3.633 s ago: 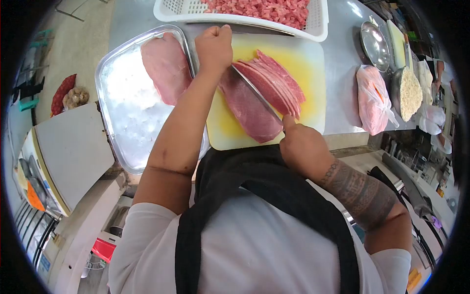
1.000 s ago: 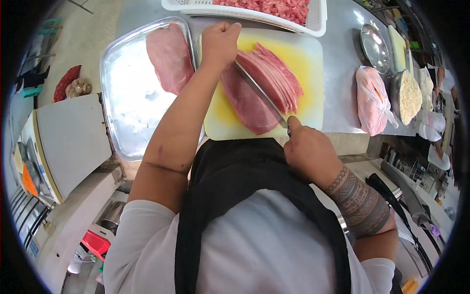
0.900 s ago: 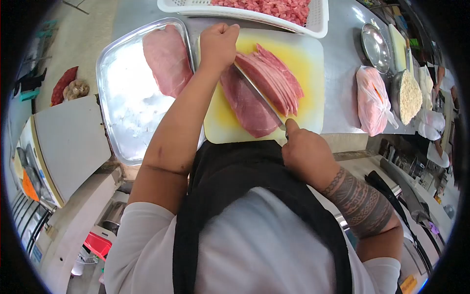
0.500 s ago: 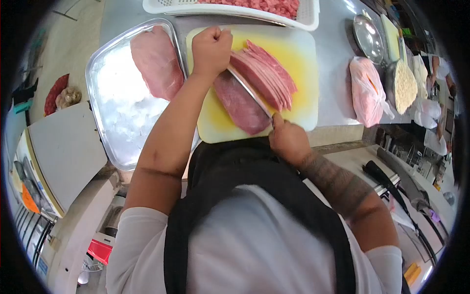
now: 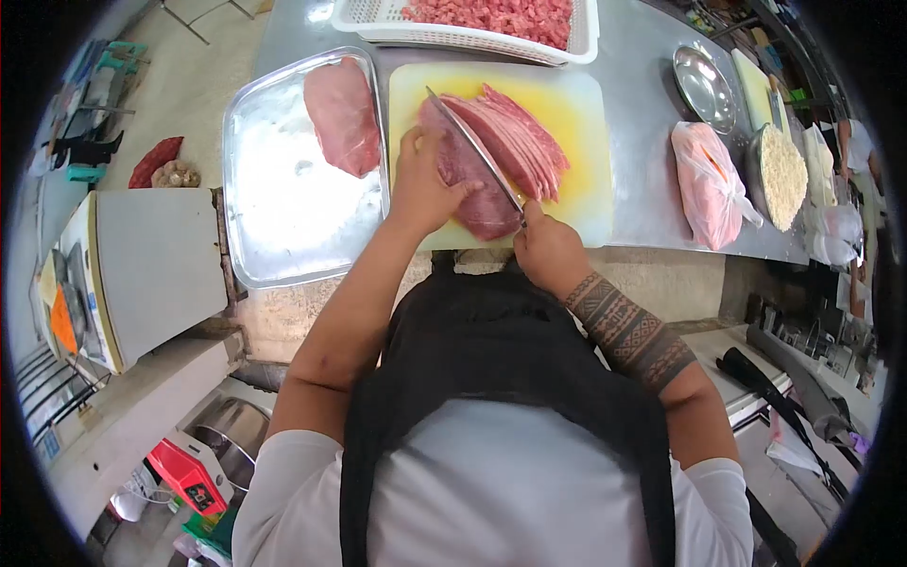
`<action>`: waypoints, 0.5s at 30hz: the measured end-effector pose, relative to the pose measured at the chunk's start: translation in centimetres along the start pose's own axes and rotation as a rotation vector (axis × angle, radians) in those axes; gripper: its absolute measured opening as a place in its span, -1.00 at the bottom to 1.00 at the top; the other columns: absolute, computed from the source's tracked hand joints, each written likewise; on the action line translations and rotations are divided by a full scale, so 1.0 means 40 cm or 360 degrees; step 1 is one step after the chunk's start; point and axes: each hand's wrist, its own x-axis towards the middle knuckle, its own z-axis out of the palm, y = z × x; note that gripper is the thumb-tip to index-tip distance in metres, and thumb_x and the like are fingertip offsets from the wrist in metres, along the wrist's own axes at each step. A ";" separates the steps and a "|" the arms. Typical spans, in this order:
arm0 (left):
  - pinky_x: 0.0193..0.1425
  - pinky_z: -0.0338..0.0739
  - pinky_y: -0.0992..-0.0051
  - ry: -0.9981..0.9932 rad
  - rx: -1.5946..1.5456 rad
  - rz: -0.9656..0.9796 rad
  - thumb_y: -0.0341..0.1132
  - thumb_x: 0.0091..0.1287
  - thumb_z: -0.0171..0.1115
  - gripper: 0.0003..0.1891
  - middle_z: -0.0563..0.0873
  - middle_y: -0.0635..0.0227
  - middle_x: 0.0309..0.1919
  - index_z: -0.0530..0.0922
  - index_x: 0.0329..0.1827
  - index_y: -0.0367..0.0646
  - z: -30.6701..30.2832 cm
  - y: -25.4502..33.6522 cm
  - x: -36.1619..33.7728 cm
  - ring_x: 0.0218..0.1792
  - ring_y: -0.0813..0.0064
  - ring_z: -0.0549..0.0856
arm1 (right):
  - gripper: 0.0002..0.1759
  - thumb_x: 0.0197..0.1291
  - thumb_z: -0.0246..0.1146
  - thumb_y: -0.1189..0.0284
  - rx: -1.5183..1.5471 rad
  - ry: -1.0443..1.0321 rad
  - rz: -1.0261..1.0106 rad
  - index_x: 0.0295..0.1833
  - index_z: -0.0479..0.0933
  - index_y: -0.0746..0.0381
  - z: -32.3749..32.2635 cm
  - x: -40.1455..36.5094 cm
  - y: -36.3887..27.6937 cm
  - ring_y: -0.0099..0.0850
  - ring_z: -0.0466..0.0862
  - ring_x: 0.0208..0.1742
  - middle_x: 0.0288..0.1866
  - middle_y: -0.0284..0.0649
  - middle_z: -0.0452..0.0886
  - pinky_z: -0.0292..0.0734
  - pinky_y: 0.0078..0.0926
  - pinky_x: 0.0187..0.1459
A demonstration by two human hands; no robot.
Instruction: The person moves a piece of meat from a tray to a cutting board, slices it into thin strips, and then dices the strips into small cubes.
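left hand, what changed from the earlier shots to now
The left hand came back from the far edge of the board toward the person and now lies on the meat. The right hand still grips the knife between meat and slices.

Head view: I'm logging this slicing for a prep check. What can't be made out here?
Head view only:
- knife handle: hidden inside the right hand.
- meat slab: left part covered by the left hand.
- white basket: far side cut off by the top edge.
- Items right of the grain bowl: too small, warped by the lens.
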 end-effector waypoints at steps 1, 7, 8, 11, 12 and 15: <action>0.39 0.57 0.06 -0.0124 0.0061 -0.0083 -0.11 0.04 0.77 -0.09 0.50 -0.08 0.37 0.46 0.43 -0.24 -0.007 0.004 0.008 0.32 -0.16 0.61 | -0.78 0.33 0.26 0.41 0.0023 0.0025 -0.0029 -0.03 0.44 0.28 0.001 0.001 0.004 0.16 0.79 -0.21 -0.30 0.14 0.74 0.69 0.13 -0.12; 0.44 0.57 0.03 -0.0632 0.0389 -0.0280 -0.08 -0.01 0.79 0.22 0.47 -0.15 0.41 0.18 0.67 -0.22 -0.039 0.014 0.076 0.39 -0.21 0.58 | -0.79 0.35 0.25 0.40 -0.0004 0.0080 -0.0157 -0.03 0.44 0.27 -0.004 0.012 -0.003 0.15 0.78 -0.23 -0.32 0.14 0.73 0.68 0.14 -0.15; 0.43 0.58 0.03 -0.0680 0.0441 -0.0308 -0.07 -0.01 0.79 0.23 0.47 -0.15 0.41 0.16 0.68 -0.25 -0.040 0.024 0.086 0.37 -0.22 0.59 | -0.79 0.35 0.25 0.40 -0.0001 0.0086 -0.0164 -0.03 0.44 0.27 -0.001 0.011 0.001 0.15 0.78 -0.23 -0.32 0.13 0.73 0.68 0.13 -0.15; 0.40 0.59 0.03 -0.0701 0.0528 -0.0335 -0.07 0.00 0.79 0.27 0.48 -0.16 0.40 0.11 0.69 -0.32 -0.030 0.030 0.093 0.33 -0.22 0.62 | -0.78 0.35 0.25 0.40 0.0002 0.0097 -0.0188 -0.02 0.45 0.28 0.009 0.007 0.015 0.14 0.78 -0.24 -0.34 0.12 0.73 0.68 0.12 -0.17; 0.39 0.60 0.03 -0.0685 0.0548 -0.0333 -0.08 0.00 0.79 0.28 0.49 -0.16 0.39 0.10 0.69 -0.34 -0.024 0.028 0.093 0.32 -0.22 0.63 | -0.78 0.35 0.25 0.40 -0.0001 0.0100 -0.0208 -0.02 0.45 0.29 0.010 0.007 0.018 0.14 0.78 -0.24 -0.34 0.12 0.73 0.68 0.12 -0.17; 0.38 0.60 0.02 -0.0623 0.0493 -0.0301 -0.08 0.00 0.79 0.32 0.50 -0.16 0.37 0.05 0.72 -0.34 -0.020 0.028 0.086 0.30 -0.24 0.63 | -0.76 0.34 0.25 0.40 0.0010 0.0100 -0.0222 -0.01 0.45 0.30 0.007 0.003 0.021 0.14 0.78 -0.27 -0.35 0.11 0.73 0.68 0.11 -0.20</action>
